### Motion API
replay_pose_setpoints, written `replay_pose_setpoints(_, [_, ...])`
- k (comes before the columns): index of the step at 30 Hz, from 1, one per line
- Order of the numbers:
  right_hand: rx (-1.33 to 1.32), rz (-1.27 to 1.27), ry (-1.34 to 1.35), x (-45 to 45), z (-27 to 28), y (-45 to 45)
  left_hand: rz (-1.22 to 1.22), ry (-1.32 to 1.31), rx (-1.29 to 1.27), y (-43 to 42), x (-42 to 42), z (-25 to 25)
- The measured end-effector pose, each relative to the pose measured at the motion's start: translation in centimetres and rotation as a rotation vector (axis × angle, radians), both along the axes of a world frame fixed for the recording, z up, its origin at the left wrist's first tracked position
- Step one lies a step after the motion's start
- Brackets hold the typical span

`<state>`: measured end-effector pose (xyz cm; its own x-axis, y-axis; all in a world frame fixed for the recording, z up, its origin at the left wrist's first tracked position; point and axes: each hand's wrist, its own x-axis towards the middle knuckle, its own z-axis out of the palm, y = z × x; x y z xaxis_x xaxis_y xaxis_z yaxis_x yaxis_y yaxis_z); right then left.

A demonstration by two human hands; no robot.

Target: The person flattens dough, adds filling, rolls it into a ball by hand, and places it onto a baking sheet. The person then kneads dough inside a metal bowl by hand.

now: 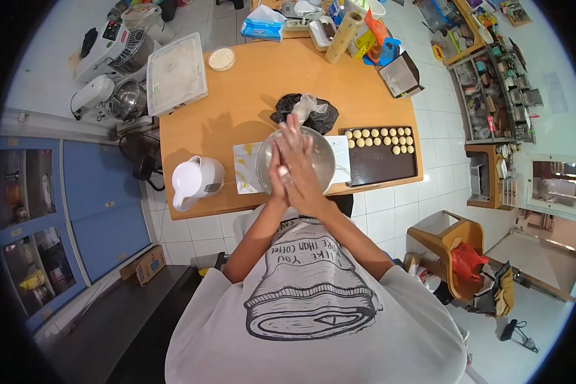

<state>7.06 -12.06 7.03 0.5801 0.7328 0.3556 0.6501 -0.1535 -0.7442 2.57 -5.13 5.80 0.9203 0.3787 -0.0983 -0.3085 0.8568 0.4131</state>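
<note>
Over a round metal bowl [327, 160], my left hand [278, 178] and my right hand [303, 168] are pressed palm to palm. Their fingers are long and straight, slightly blurred, with pale smears on the skin. Whatever lies between the palms is hidden. The bowl stands on a white board with a marble pattern [245, 168]; its contents are mostly covered by my hands. To the right lies a dark baking tray [381, 169] with rows of small pale dough balls [377, 137] along its far side.
Behind the bowl sits a black plastic bag [323, 118] with a clear bag on it. A white pitcher [198, 181] stands at the left front edge. Farther back are a round lid [221, 59], a large plastic box [178, 75], a wipes pack [263, 24] and a film roll [344, 37].
</note>
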Motion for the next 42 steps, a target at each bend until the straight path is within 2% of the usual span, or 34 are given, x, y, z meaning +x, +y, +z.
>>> replay_pose_setpoints(2, [0.027, 0.095, 0.031, -0.5, 0.7, -0.2, -0.031, 0.003, -0.006, -0.4, -0.3, -0.5])
replay_pose_setpoints(6, [0.060, -0.034, 0.057, 1.0, -0.3, 0.3, -0.077, 0.001, -0.003, -0.4, -0.6, -1.4])
replay_pose_setpoints(7, [0.038, -0.022, 0.024, 0.5, -0.7, 0.3, -0.058, -0.079, -0.142, 0.1, -0.3, -1.6])
replay_pose_setpoints(9, [0.018, 0.067, 0.051, -0.8, -0.7, 0.0, -0.061, -0.036, -0.092, -0.2, -0.2, -2.0])
replay_pose_setpoints(12, [0.098, 0.056, 0.047, 0.8, -0.4, 0.3, -0.056, 0.037, -0.019, -0.9, -0.7, -2.7])
replay_pose_setpoints(13, [0.071, -0.024, 0.103, 1.0, 0.1, 0.3, -0.054, 0.059, 0.009, -0.9, -0.6, -2.7])
replay_pose_setpoints(15, [0.040, -0.030, 0.096, 0.5, -0.6, 0.5, -0.039, 0.026, 0.037, 0.1, -0.4, -1.5])
replay_pose_setpoints(16, [0.023, -0.035, 0.092, 0.2, -0.8, 0.5, 0.009, -0.270, -0.687, 0.0, -0.3, -1.9])
replay_pose_setpoints(17, [0.081, 0.068, 0.101, -0.6, -0.8, 0.0, 0.064, -0.565, -1.412, -0.4, -0.2, -3.1])
replay_pose_setpoints(18, [0.076, 0.073, 0.090, -0.4, -0.7, 0.0, 0.052, -0.656, -1.618, -0.4, -0.1, -3.2])
replay_pose_setpoints(19, [0.072, 0.080, 0.080, -0.1, -0.7, 0.0, 0.039, -0.624, -1.601, -0.5, 0.0, -3.1])
replay_pose_setpoints(20, [0.069, 0.088, 0.070, 0.3, -0.7, 0.1, 0.019, -0.287, -0.736, -0.7, -0.1, -3.0])
replay_pose_setpoints(21, [0.100, 0.035, 0.118, 0.8, -0.6, 0.3, -0.034, -0.074, -0.213, -0.6, -0.1, -2.7])
replay_pose_setpoints(22, [0.067, 0.012, 0.112, 0.6, -0.7, 0.3, -0.037, 0.005, -0.082, -0.6, -0.3, -2.6])
replay_pose_setpoints(24, [0.000, -0.034, 0.096, -0.2, -0.9, 0.2, -0.033, -0.014, -0.098, 0.0, -0.1, -2.1])
replay_pose_setpoints(28, [0.073, 0.011, 0.050, 0.0, -0.8, 0.4, -0.037, 0.015, -0.019, -0.8, -0.2, -2.9])
replay_pose_setpoints(32, [0.003, -0.061, 0.098, 0.3, -1.3, 0.1, -0.041, 0.020, 0.030, -0.3, 0.0, -2.6])
replay_pose_setpoints(36, [0.098, 0.048, 0.079, 0.5, -1.0, 0.4, -0.046, 0.050, 0.104, -0.8, 0.1, -3.0])
replay_pose_setpoints(39, [0.090, -0.088, 0.088, 1.1, -1.5, 0.4, -0.038, 0.057, 0.128, -0.3, 0.2, -2.8])
replay_pose_setpoints(42, [0.134, 0.056, 0.048, -0.6, -1.1, 0.7, -0.026, 0.041, 0.134, 0.4, 0.4, -2.2])
